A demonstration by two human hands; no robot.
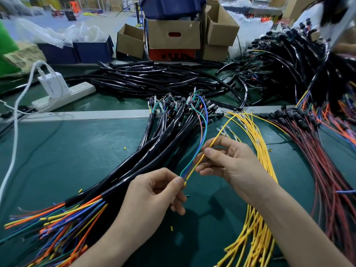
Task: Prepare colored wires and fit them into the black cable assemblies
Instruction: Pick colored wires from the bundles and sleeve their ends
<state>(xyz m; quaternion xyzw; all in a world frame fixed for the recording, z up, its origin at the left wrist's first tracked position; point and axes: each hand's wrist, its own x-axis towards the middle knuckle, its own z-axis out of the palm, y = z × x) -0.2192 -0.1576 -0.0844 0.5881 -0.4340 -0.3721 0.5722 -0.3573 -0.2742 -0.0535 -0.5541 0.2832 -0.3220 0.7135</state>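
Note:
My left hand (154,193) pinches the near ends of a green wire (187,166), a blue wire (205,120) and a yellow wire (196,166) together. My right hand (227,162) pinches that same yellow wire higher up between thumb and fingers. The green and blue wires arc back to a bundle of black cable assemblies (154,149) lying diagonally across the green mat. Coloured wire ends fan out of the bundle's near end at the lower left (57,220). A heap of loose yellow wires (254,218) lies just right of my right hand.
Red and dark wires with black connectors (327,170) spread on the right. Black tubing (150,78) and more finished cables (285,60) lie behind. A white power strip with a charger (63,93) sits at the left; cardboard boxes (173,35) stand at the back.

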